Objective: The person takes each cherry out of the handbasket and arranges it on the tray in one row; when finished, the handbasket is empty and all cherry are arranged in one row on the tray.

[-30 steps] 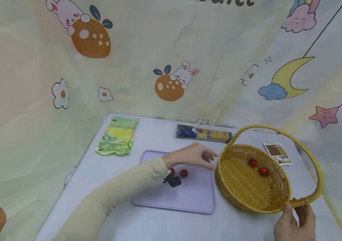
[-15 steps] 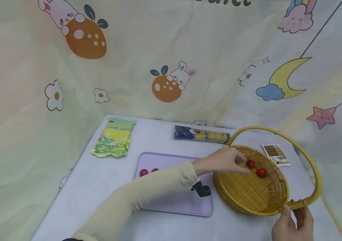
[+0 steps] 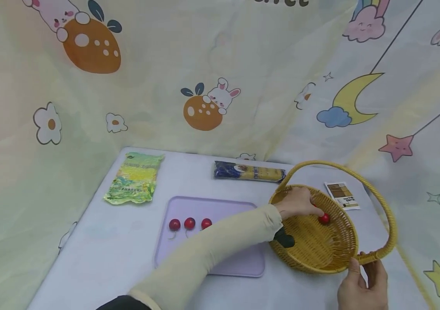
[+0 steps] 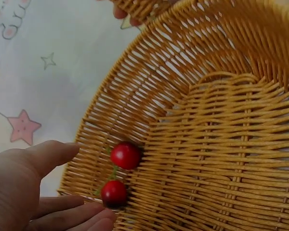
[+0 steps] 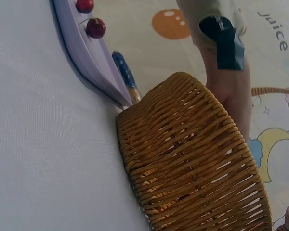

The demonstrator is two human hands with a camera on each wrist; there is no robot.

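My left hand (image 3: pixel 296 202) reaches over the near side of a woven basket (image 3: pixel 301 261). In the left wrist view, its thumb and straight fingers are spread beside two red cherries, an upper cherry (image 4: pixel 125 155) and a lower cherry (image 4: pixel 114 194), which lie against the basket wall. The fingertips come right up to the lower one. In the head view this hand hides one of them. At the basket's front right, my right hand (image 3: pixel 363 286) grips the rim at the foot of the tall handle (image 3: pixel 391 228).
Left of the basket is a lilac tray (image 3: pixel 239 269) with several stemmed cherries (image 3: pixel 189 223), partly under my left sleeve. Behind lie a green-yellow packet (image 3: pixel 134 178) and a long blue-gold packet (image 3: pixel 248 171). A small brown-white sachet (image 3: pixel 342 196) lies behind the basket.
My left hand has moved right from above the tray into the basket, beside the cherries. The right hand keeps its grip on the basket. The head view has shifted slightly to the right.
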